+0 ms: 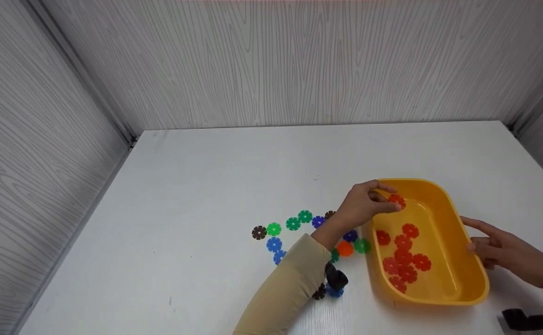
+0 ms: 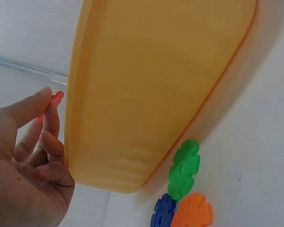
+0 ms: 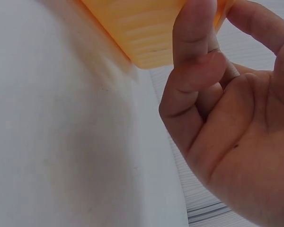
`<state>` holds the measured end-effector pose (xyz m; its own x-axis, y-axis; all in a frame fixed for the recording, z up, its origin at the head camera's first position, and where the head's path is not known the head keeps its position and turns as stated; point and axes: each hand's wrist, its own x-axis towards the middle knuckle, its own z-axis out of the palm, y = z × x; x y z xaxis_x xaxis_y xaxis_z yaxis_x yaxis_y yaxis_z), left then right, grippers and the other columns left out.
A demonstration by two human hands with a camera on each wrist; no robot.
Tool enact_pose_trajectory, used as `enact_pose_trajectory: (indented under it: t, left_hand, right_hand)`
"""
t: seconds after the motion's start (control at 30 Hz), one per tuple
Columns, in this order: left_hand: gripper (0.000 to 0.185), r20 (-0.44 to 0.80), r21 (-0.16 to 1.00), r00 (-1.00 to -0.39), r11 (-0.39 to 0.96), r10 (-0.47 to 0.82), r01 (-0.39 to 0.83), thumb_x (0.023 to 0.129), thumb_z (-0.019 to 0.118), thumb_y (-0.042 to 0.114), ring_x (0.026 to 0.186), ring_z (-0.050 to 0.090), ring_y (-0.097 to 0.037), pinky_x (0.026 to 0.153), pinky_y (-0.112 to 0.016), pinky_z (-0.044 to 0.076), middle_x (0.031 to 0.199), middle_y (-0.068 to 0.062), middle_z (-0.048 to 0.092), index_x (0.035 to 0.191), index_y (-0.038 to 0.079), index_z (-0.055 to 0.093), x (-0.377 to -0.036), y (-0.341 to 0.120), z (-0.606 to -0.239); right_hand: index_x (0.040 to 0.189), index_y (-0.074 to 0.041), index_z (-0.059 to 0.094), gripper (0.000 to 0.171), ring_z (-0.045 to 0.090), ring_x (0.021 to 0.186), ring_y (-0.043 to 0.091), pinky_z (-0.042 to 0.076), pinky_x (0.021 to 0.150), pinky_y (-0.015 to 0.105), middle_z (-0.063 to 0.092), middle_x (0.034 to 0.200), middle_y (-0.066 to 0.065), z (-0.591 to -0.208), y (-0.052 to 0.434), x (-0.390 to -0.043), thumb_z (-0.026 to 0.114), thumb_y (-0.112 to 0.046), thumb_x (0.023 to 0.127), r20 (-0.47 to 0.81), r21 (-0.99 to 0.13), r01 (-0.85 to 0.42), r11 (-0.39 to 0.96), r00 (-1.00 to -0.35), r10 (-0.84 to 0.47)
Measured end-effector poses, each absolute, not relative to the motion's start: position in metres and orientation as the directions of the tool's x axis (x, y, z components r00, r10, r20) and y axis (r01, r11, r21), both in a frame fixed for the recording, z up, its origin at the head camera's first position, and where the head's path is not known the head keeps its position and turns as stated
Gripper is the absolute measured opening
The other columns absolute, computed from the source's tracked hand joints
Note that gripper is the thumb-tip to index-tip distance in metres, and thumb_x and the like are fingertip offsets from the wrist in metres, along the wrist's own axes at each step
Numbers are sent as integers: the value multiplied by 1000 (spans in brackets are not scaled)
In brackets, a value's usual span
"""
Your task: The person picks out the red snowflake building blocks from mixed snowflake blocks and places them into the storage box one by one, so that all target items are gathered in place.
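Observation:
My left hand (image 1: 362, 202) pinches a red snowflake disc (image 1: 397, 201) between thumb and fingertips, over the far left end of a yellow plastic tub (image 1: 441, 251). In the left wrist view, the disc (image 2: 58, 98) shows edge-on at the fingertips, beside the tub's outer wall (image 2: 151, 85). Several red discs (image 1: 402, 243) lie inside the tub, mostly along its left side. At the tub's right side, my right hand (image 1: 504, 251) holds the rim with thumb and fingers. The right wrist view shows its other fingers (image 3: 199, 75) bent; their exact contact is partly hidden.
Left of the tub, several loose discs lie on the white table (image 1: 183, 195), among them a brown disc (image 1: 259, 232), a light green disc (image 1: 274, 229), blue discs (image 1: 274, 244) and an orange disc (image 1: 345, 248). My left forearm covers some. Grained panels (image 1: 299, 65) enclose the table.

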<state>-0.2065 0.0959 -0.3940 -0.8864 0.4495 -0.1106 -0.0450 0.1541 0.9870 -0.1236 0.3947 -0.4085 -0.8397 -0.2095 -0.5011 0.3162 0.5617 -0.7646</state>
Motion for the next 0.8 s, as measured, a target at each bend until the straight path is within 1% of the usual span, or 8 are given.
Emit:
enact_pose_trajectory:
  t: [0.2, 0.33, 0.43, 0.57, 0.63, 0.7, 0.77, 0.8]
  left_hand:
    - [35, -104, 986, -897, 163, 429, -36, 82, 76, 19, 77, 61, -8, 78, -21, 56, 88, 4, 63, 115, 19, 65, -207, 94, -395]
    - [34, -68, 988, -888, 157, 454, 5, 83, 76, 20, 76, 57, -7, 82, -28, 57, 88, 4, 61, 116, 18, 64, -210, 87, -396]
    - [35, -28, 990, -878, 137, 478, 43, 84, 75, 20, 77, 55, -6, 86, -34, 56, 88, 4, 61, 117, 15, 64, -212, 78, -396]
    - [35, 19, 992, -876, 102, 482, 78, 85, 74, 21, 81, 58, -12, 88, -37, 55, 88, 4, 62, 118, 15, 64, -215, 63, -393]
    - [34, 39, 990, -883, 99, 468, 96, 86, 73, 23, 82, 60, -14, 88, -34, 55, 89, 3, 63, 118, 16, 64, -218, 53, -389]
    - [33, 52, 989, -894, 101, 446, 107, 86, 73, 24, 83, 60, -15, 87, -31, 55, 90, 1, 63, 117, 17, 64, -222, 43, -385]
    - [32, 51, 988, -905, 111, 423, 107, 87, 72, 25, 88, 61, -22, 85, -26, 55, 91, -1, 63, 117, 18, 64, -225, 31, -381]
    - [32, 49, 987, -911, 122, 410, 108, 87, 71, 26, 89, 61, -21, 84, -23, 54, 92, -1, 63, 117, 19, 64, -226, 25, -380]
  right_hand:
    - [154, -8, 1, 82, 55, 73, 21, 46, 71, 27, 67, 98, 0, -407, 393, -127, 47, -47, 99, -523, -755, 339, 562, -828, -203]
    - [153, -4, 0, 77, 53, 69, 19, 45, 66, 27, 67, 96, -2, -408, 393, -128, 44, -39, 102, -481, -781, 285, 556, -842, -243]
    - [153, -3, -1, 77, 51, 67, 18, 43, 64, 26, 66, 92, -3, -410, 392, -128, 43, -39, 102, -481, -777, 285, 561, -844, -238]
    - [154, -6, -1, 81, 49, 67, 19, 42, 67, 25, 59, 81, -2, -412, 390, -125, 46, -45, 100, -521, -739, 332, 585, -833, -185]
    - [154, -7, 0, 80, 48, 66, 19, 42, 66, 25, 56, 78, -2, -412, 393, -124, 45, -44, 100, -506, -742, 318, 590, -844, -182]
    - [155, -9, 3, 78, 49, 67, 20, 42, 66, 24, 56, 81, -1, -412, 397, -124, 44, -45, 100, -483, -741, 296, 602, -859, -172]
    - [156, -12, 5, 75, 52, 70, 21, 43, 66, 24, 59, 88, -2, -412, 401, -123, 42, -46, 100, -453, -742, 273, 612, -878, -156]
    - [156, -14, 6, 73, 53, 72, 21, 43, 66, 23, 60, 91, -2, -412, 403, -123, 41, -47, 100, -441, -743, 271, 612, -886, -142]
